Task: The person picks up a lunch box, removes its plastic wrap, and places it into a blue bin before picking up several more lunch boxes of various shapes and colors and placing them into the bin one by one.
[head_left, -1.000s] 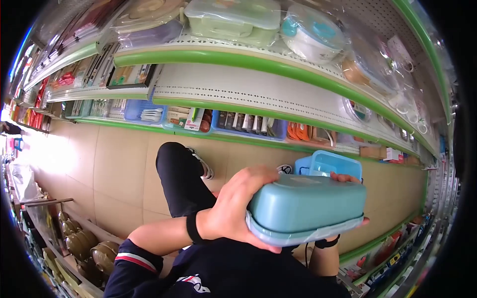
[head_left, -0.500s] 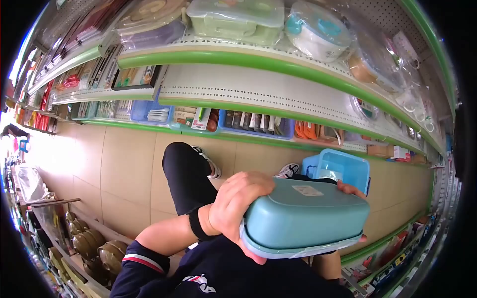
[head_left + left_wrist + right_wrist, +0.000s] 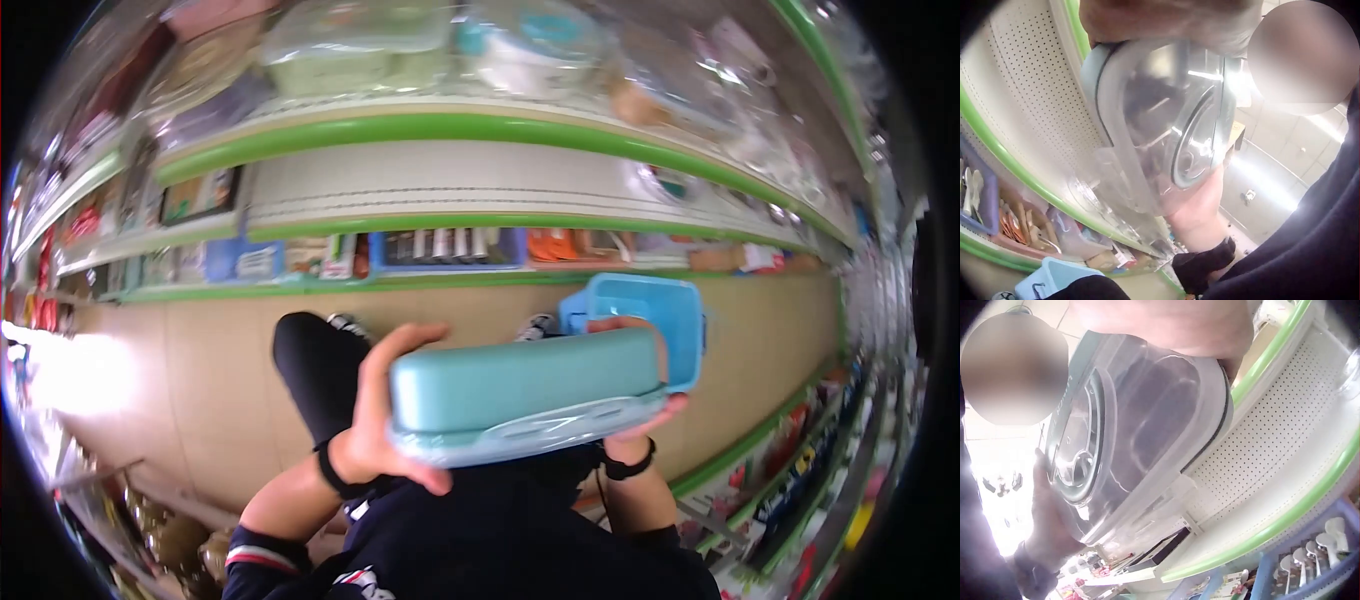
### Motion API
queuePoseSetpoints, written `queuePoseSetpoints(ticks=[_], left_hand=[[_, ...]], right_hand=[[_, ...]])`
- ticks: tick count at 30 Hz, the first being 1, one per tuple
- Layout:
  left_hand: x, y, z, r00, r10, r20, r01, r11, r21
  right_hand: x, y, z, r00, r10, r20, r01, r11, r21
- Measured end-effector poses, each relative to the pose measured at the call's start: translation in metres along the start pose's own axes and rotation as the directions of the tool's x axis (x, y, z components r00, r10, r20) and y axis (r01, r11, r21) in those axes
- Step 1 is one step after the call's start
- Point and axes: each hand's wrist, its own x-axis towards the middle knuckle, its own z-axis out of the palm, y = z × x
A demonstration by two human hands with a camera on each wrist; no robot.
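In the head view a teal lunch box (image 3: 525,385) with a clear lid on its underside is held level between both hands. The left hand (image 3: 375,410) grips its left end, thumb and fingers spread around it. At the other end, the right hand (image 3: 640,385) holds it with fingers above and below. Both wrist views show the transparent lid (image 3: 1166,119) from beneath, with an oval handle part; in the right wrist view the lid (image 3: 1147,419) lies close to the camera.
Behind the box on the floor stands a blue basket (image 3: 650,300). Green-edged shelves (image 3: 440,125) with wrapped containers (image 3: 360,45) run across the top, above trays of small goods (image 3: 450,247). More racks (image 3: 800,480) line the right side; brown pots (image 3: 175,540) sit at lower left.
The box has moved left and slightly up in the head view and turned so that its long side faces the camera. Both hands moved with it, and the left hand's fingers shifted to the box's end.
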Motion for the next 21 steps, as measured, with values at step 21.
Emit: queuePoseSetpoints(ticks=[21], left_hand=[[-0.036, -0.015, -0.043, 0.99, 0.141, 0.01, -0.132, 0.889, 0.439]], right_hand=[[0.012, -0.045, 0.011, 0.737, -0.582, 0.344, 0.635, 0.77, -0.058]])
